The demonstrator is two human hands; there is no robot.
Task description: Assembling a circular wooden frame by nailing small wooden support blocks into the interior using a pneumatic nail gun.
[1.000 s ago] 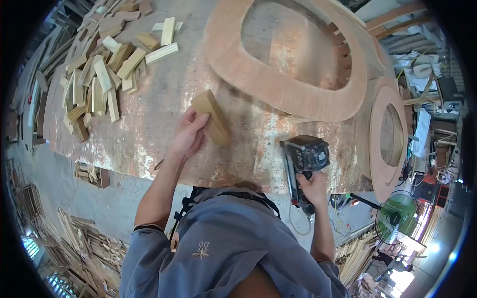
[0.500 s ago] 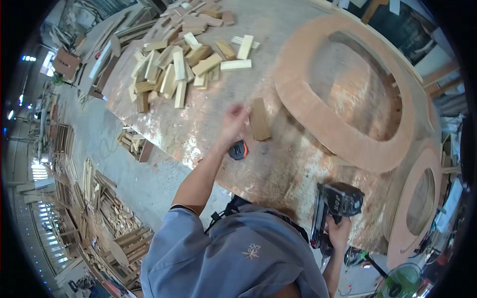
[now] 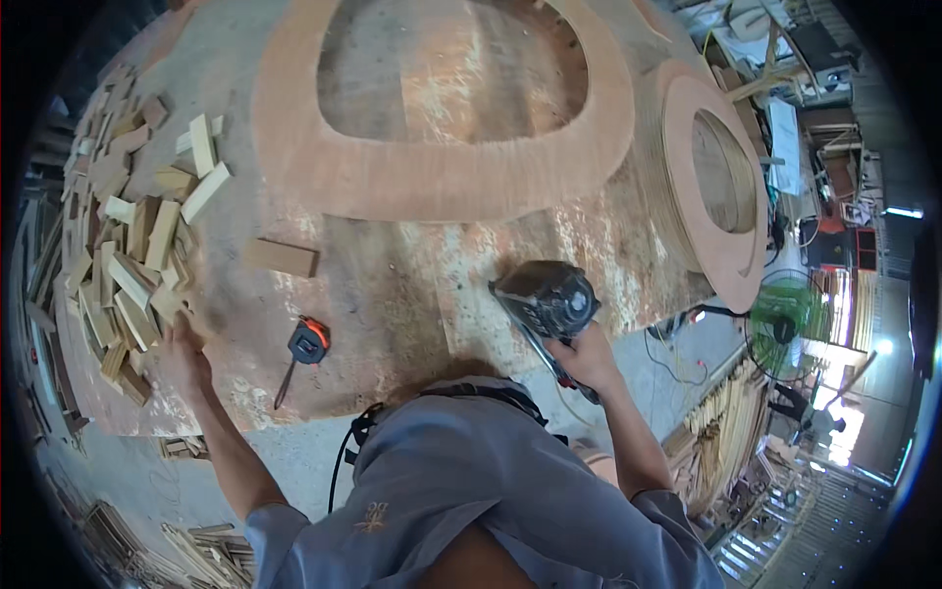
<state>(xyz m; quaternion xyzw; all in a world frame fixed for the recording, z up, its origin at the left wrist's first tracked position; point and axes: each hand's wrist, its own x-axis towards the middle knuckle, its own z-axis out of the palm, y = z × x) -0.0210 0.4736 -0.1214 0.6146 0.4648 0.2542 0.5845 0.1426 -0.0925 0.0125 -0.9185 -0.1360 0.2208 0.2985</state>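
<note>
Across a dusty workshop counter, the left hand is reaching with loosened, empty fingers toward the pile of wooden blocks just ahead, while the right hand, farther away, is gripping a power tool at the counter's near edge.

Daylight from the bright doorway far beyond my right hand's fingers lights the scene evenly, soft shadows under my fingers, edges bent and dark-rimmed by fisheye, mild blur throughout.
</note>
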